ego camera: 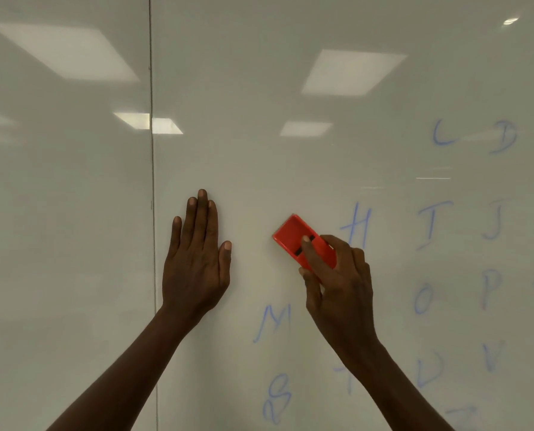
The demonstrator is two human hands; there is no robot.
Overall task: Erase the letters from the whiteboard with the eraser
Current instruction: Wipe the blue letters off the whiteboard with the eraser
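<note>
The red eraser sits at centre frame against the whiteboard, its long axis slanting from upper left to lower right. The right hand grips its lower end, just left of the blue letters. The left hand lies flat and spread, fingers pointing up.

wall: glossy white panels; dark vertical seam; reflections: ceiling lights
</note>
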